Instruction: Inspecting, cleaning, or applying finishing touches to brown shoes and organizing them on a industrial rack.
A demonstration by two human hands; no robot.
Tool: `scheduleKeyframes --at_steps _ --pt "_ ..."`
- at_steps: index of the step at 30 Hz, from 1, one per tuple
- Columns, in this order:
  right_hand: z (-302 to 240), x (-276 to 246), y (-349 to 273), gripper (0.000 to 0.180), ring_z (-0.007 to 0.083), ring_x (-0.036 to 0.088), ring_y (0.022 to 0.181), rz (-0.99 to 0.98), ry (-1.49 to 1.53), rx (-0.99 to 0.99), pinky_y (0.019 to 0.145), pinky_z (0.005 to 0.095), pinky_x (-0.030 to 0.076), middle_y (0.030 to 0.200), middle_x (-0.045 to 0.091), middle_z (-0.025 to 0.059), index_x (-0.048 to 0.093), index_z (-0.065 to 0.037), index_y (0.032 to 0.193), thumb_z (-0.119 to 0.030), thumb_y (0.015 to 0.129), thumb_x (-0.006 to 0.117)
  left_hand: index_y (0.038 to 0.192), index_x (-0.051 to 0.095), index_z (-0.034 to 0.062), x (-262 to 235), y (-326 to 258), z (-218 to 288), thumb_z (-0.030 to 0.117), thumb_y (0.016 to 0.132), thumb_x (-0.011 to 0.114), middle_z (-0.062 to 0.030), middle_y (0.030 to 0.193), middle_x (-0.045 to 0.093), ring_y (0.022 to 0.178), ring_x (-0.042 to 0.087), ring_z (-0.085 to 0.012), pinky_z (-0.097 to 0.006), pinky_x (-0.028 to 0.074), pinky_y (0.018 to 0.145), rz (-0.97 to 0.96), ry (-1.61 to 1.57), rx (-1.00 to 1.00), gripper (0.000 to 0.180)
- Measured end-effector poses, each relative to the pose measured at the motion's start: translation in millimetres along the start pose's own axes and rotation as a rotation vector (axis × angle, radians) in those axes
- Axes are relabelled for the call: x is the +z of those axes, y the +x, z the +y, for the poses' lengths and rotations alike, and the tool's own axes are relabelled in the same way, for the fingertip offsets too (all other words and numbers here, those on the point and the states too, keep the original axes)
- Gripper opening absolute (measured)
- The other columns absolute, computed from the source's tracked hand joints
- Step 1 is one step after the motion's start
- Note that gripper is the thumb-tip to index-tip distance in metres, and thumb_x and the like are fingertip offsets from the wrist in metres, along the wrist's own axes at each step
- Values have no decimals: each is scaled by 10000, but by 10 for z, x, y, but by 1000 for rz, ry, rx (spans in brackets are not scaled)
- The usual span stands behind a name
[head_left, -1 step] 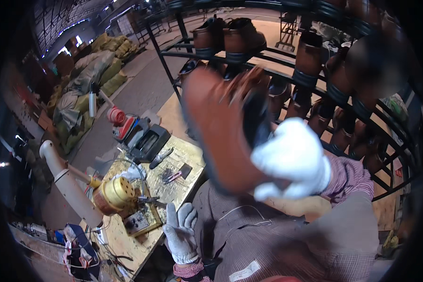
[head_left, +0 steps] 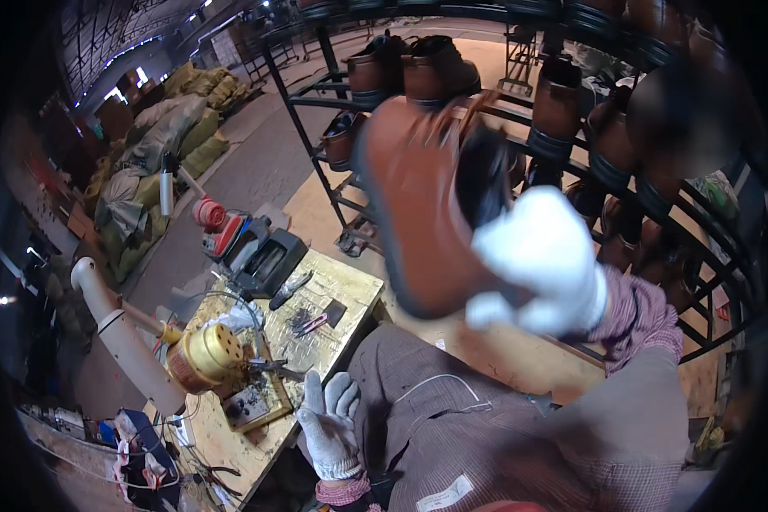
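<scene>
1 right grip [head_left: 533, 264], in a white glove, is clasping a brown shoe [head_left: 422, 205] beside its dark opening, and both are looking slightly blurred. We are holding this shoe up in the air, in front of a black rack [head_left: 292, 101] and well apart from the tabletop [head_left: 354, 277]. Our left grip [head_left: 328, 427], also gloved, is resting open with its fingers pointing up, just beside the tabletop's edge and near our brown clothing [head_left: 452, 439]. On that surface, a small red-handled tool [head_left: 315, 324] is lying near its middle, a yellow perforated cylinder [head_left: 213, 357] is leaning toward it, and a black box [head_left: 277, 263] is sitting at the far end. Farther out, more brown shoes [head_left: 435, 72] are lining the rack's tiers, and sacks [head_left: 175, 124] are lying piled at upper left.
</scene>
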State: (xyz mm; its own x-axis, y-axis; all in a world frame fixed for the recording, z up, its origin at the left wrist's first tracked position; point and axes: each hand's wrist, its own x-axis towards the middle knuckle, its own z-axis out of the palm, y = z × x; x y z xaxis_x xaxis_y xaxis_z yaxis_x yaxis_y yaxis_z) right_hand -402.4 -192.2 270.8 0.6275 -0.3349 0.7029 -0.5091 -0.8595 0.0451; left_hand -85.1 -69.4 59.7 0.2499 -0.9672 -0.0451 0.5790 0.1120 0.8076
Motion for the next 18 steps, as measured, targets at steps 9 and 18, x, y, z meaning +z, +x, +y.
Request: scheduleKeyframes --at_steps 9,18 --pt "1874 -121 394 530 359 692 1116 -226 -867 623 958 448 561 1295 681 178 598 -135 1402 -278 894 646 1530 478 110 43 83 -52 669 1037 421 -249 1291 676 1062 720 -380 -498 598 894 25 -110 -32 747" --pt "1841 -450 -338 508 368 690 1051 -1 -789 1019 849 465 553 1113 714 168 697 -82 1086 -556 925 611 1533 460 102 -192 -90 -129 651 1048 418 -219 1290 682 1105 700 -346 -467 592 928 150 -273 -81 734"
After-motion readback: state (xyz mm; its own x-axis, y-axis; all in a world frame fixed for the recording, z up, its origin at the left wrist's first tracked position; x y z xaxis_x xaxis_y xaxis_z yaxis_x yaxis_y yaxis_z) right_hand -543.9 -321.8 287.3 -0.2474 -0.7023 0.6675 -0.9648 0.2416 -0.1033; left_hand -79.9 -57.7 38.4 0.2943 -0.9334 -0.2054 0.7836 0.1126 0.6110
